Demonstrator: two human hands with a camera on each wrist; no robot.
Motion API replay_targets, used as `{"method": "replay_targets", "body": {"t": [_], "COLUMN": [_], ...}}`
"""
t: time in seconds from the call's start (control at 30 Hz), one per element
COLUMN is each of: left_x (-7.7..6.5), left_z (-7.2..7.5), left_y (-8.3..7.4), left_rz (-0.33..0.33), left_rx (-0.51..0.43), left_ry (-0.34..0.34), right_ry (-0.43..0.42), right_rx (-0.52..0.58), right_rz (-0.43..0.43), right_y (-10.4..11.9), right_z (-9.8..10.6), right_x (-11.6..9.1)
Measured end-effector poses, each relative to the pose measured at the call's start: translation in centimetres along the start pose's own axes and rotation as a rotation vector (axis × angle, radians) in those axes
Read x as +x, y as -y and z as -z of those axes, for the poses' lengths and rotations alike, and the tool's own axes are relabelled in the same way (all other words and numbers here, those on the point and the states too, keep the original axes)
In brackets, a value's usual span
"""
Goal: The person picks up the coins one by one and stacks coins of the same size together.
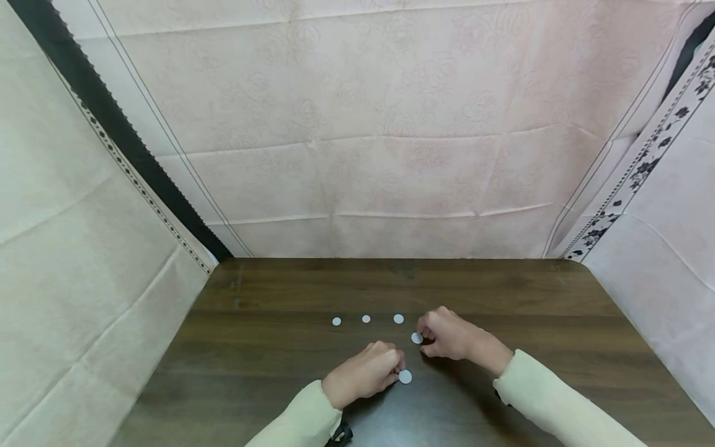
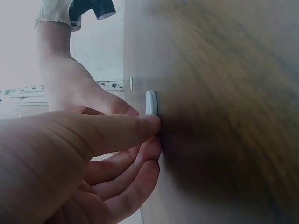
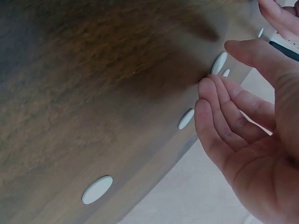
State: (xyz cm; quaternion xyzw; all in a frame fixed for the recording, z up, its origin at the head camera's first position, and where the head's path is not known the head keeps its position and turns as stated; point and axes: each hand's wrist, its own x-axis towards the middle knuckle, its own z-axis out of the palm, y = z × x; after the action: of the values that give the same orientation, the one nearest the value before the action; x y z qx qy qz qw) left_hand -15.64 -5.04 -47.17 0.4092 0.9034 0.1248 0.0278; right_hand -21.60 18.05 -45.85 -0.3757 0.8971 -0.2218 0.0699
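My left hand (image 1: 368,372) pinches the edge of a small round white disc (image 1: 404,377) close over the brown tabletop. In the left wrist view, thumb and fingertips meet at the lower end of that disc (image 2: 151,101), which stands edge-on to the camera. Farther off and to the right, my right hand (image 1: 455,335) has its thumb and curled fingers around another white disc (image 1: 416,338). The right wrist view shows this disc (image 3: 219,63) between thumb and fingertips, with the fingers right at its lower end.
Beyond the hands, three more white discs lie in a row: a left one (image 1: 336,321), a middle one (image 1: 365,319) and a right one (image 1: 398,318). Pale patterned cloth (image 1: 391,155) hangs behind the wooden table (image 1: 268,347) and along both sides.
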Motion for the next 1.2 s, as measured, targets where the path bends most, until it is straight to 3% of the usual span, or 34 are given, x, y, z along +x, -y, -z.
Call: {"method": "replay_targets", "body": {"t": [0.37,0.7,1.2], "left_x": [-0.1,-0.1,-0.1], "left_z": [0.0,0.0,0.0], "left_y": [0.1,0.0,0.1], "left_rz": [-0.020,-0.028,-0.017], "left_rx": [0.022,0.023,-0.008], "left_ry": [-0.022,-0.028,-0.028], "right_ry": [0.023,0.067,0.046], "right_rx": [-0.028,-0.017,-0.022], "right_rz": [-0.002,-0.060,-0.063], "right_y": [-0.2,-0.1,0.3], "right_z": [-0.4,-0.3,-0.3], "right_x": [0.8,1.2,1.6]}}
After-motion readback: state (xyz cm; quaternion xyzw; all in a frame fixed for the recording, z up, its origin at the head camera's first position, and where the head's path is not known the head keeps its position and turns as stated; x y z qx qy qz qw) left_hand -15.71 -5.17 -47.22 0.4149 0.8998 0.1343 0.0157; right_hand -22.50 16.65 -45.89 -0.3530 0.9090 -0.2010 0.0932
